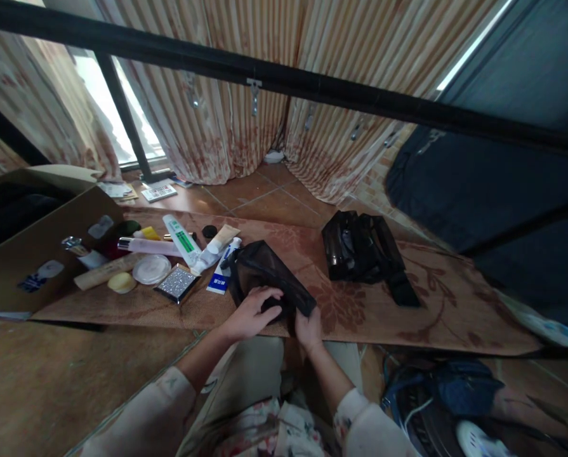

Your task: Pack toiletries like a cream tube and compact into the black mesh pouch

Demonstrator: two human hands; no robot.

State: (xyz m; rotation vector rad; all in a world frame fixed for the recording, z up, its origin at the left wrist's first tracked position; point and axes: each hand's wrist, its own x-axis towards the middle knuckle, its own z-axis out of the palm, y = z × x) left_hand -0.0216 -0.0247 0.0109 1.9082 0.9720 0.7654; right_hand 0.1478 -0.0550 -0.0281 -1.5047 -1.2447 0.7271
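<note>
A black mesh pouch stands at the near edge of the cloth-covered bench, between my two hands. My left hand lies against its near side, with fingers and thumb curved onto the mesh. At the pouch's right corner, my right hand is closed round the fabric. Just left of the pouch are a blue and white tube, a beige tube and a white tube with a green label. Whatever is inside the pouch cannot be made out.
A glittery square case, a round clear container and several cosmetics lie leftward, beside a cardboard box. Another black mesh bag with things inside sits right. A dark metal bar with clips crosses above the bench.
</note>
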